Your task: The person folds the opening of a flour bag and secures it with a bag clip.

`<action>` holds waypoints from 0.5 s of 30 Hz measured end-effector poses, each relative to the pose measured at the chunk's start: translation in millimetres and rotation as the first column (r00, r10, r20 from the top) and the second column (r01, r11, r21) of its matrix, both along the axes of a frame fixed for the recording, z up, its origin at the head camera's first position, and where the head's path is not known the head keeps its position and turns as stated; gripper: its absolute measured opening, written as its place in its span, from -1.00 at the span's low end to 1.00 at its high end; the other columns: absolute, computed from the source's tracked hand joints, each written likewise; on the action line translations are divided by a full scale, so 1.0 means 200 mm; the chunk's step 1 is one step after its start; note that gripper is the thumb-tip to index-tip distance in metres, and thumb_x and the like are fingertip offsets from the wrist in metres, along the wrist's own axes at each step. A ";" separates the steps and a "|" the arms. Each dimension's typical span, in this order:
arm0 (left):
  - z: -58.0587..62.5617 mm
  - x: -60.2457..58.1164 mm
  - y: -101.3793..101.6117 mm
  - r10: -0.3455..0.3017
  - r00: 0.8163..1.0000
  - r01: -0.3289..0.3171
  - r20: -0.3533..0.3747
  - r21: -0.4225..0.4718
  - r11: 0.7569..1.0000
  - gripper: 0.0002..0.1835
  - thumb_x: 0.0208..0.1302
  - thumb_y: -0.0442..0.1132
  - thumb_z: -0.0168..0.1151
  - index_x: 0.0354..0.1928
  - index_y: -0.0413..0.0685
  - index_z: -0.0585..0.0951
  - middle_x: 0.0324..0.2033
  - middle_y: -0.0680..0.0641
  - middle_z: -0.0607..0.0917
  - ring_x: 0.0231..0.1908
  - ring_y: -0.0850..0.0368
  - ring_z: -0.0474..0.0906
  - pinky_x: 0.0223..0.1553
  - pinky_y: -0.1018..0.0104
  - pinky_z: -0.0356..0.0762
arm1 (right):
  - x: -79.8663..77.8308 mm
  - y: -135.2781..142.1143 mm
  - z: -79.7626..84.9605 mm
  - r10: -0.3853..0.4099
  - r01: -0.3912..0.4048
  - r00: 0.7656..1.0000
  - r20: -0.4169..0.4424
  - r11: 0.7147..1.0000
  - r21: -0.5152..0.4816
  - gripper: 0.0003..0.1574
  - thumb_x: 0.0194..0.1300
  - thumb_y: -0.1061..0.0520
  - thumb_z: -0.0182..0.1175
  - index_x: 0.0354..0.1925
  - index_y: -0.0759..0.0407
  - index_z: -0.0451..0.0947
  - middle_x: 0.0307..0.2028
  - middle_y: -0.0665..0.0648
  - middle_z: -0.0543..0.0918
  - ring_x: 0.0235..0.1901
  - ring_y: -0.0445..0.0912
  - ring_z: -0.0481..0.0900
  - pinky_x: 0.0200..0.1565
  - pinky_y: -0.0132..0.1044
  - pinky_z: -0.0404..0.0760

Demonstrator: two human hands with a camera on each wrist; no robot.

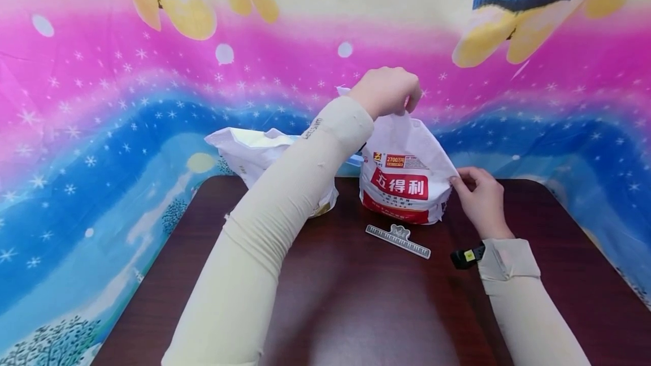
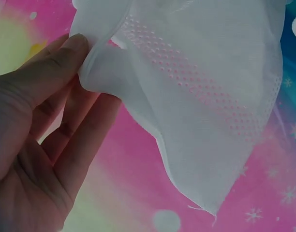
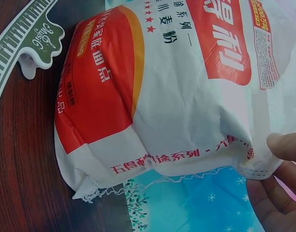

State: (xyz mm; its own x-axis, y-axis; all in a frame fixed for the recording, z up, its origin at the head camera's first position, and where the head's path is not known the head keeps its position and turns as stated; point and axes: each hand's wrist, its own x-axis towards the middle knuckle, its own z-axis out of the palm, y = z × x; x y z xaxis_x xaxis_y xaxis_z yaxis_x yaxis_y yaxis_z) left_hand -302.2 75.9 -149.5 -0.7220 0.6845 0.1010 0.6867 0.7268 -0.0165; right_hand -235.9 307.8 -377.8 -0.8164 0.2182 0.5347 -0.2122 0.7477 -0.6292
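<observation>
A white flour bag (image 1: 399,148) with red printed panels stands on the table towards the back. Reaching across from the left, my left hand (image 1: 390,90) holds the bag's raised top. In the left wrist view, its thumb and fingers pinch the edge of the thin white material (image 2: 196,92), which hangs in folds. My right hand (image 1: 480,199) pinches the right side edge of the bag, and the right wrist view shows thumb and fingers (image 3: 271,195) on that seam. Just in front of the bag lies a flat clip (image 1: 399,240) with a piano-key pattern and a "Music" handle.
A second white bag (image 1: 259,154) stands to the left, partly hidden behind my left sleeve (image 1: 259,230). The dark wooden table (image 1: 356,309) backs onto a colourful printed cloth (image 1: 127,146) with snowflakes. A dark band (image 1: 467,257) sits at my right wrist.
</observation>
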 end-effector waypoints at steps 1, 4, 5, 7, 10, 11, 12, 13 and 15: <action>0.00 0.00 0.00 -0.004 1.000 0.004 0.010 0.000 1.000 -0.77 0.36 -0.13 0.36 0.02 0.17 0.72 0.05 0.10 0.68 0.04 0.20 0.55 0.08 0.38 0.54 | 0.00 0.00 0.00 0.001 -0.001 1.000 0.002 1.000 0.000 -0.74 0.43 0.19 0.26 -0.02 0.35 0.66 -0.10 0.34 0.66 -0.14 0.11 0.61 -0.25 -0.67 0.34; 0.02 0.00 0.00 -0.008 0.999 0.008 0.037 0.002 1.000 -0.80 0.40 -0.18 0.31 0.01 0.14 0.72 0.05 0.09 0.67 0.05 0.19 0.53 0.08 0.37 0.54 | 0.00 0.00 0.00 0.002 -0.002 1.000 0.003 1.000 0.003 -0.74 0.43 0.18 0.26 -0.02 0.35 0.66 -0.11 0.33 0.65 -0.14 0.12 0.62 -0.25 -0.67 0.34; 0.02 0.00 0.00 -0.007 0.999 0.007 0.048 0.005 1.000 -0.80 0.40 -0.20 0.30 0.01 0.14 0.72 0.05 0.09 0.66 0.05 0.18 0.52 0.08 0.37 0.54 | 0.00 0.00 0.00 0.002 -0.002 1.000 0.001 1.000 0.004 -0.74 0.43 0.18 0.26 -0.03 0.35 0.66 -0.11 0.33 0.66 -0.15 0.12 0.62 -0.25 -0.66 0.34; 0.02 -0.01 0.00 0.001 0.997 -0.002 0.075 0.014 1.000 -0.80 0.41 -0.22 0.30 0.01 0.13 0.72 0.06 0.08 0.65 0.06 0.18 0.51 0.08 0.36 0.53 | 0.00 -0.01 0.00 0.002 -0.002 1.000 -0.004 1.000 0.004 -0.74 0.43 0.18 0.26 -0.03 0.35 0.66 -0.11 0.34 0.66 -0.15 0.12 0.62 -0.24 -0.67 0.34; 0.02 -0.01 -0.01 0.000 0.996 -0.001 0.089 0.015 1.000 -0.81 0.42 -0.23 0.28 0.00 0.12 0.71 0.06 0.08 0.65 0.06 0.18 0.50 0.06 0.37 0.53 | 0.00 -0.01 0.00 -0.001 0.001 1.000 -0.009 1.000 0.004 -0.74 0.43 0.19 0.26 -0.03 0.35 0.67 -0.11 0.34 0.66 -0.14 0.13 0.63 -0.24 -0.68 0.33; 0.02 -0.01 -0.01 0.001 0.996 -0.002 0.093 0.017 1.000 -0.82 0.42 -0.23 0.28 0.00 0.12 0.71 0.06 0.09 0.64 0.05 0.18 0.50 0.06 0.37 0.53 | 0.00 -0.01 0.00 0.000 0.001 1.000 -0.008 1.000 0.003 -0.74 0.43 0.19 0.26 -0.03 0.35 0.67 -0.11 0.34 0.66 -0.14 0.14 0.63 -0.24 -0.68 0.33; 0.02 -0.02 0.00 0.002 0.995 -0.003 0.095 0.016 1.000 -0.82 0.42 -0.23 0.28 0.00 0.12 0.71 0.06 0.09 0.64 0.05 0.18 0.50 0.06 0.37 0.53 | 0.00 -0.01 0.00 -0.001 0.001 1.000 -0.008 1.000 0.002 -0.74 0.43 0.19 0.26 -0.03 0.36 0.67 -0.11 0.34 0.66 -0.13 0.15 0.63 -0.24 -0.68 0.33; 0.02 -0.02 0.00 0.002 0.995 -0.004 0.095 0.015 1.000 -0.82 0.42 -0.23 0.27 -0.01 0.12 0.71 0.06 0.09 0.64 0.05 0.18 0.50 0.06 0.36 0.53 | 0.00 -0.01 0.00 -0.001 0.001 1.000 -0.008 1.000 0.001 -0.74 0.42 0.19 0.26 -0.02 0.35 0.66 -0.10 0.34 0.66 -0.13 0.15 0.63 -0.24 -0.68 0.33; 0.02 -0.02 0.00 0.008 0.995 -0.009 0.097 0.016 1.000 -0.82 0.42 -0.23 0.27 -0.01 0.13 0.71 0.06 0.09 0.64 0.05 0.18 0.50 0.07 0.36 0.52 | 0.00 -0.01 0.00 -0.003 0.003 1.000 -0.005 1.000 0.000 -0.73 0.43 0.18 0.26 -0.02 0.35 0.66 -0.11 0.34 0.66 -0.14 0.14 0.63 -0.24 -0.68 0.34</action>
State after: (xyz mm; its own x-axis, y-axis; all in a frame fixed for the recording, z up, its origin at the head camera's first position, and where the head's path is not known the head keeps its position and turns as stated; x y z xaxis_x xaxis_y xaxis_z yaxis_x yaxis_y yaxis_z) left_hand -306.6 75.6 -145.9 -0.7346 0.6772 0.0416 0.6784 0.7321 0.0616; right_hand -235.9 306.3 -378.2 -0.8130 0.2203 0.5390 -0.2135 0.7484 -0.6280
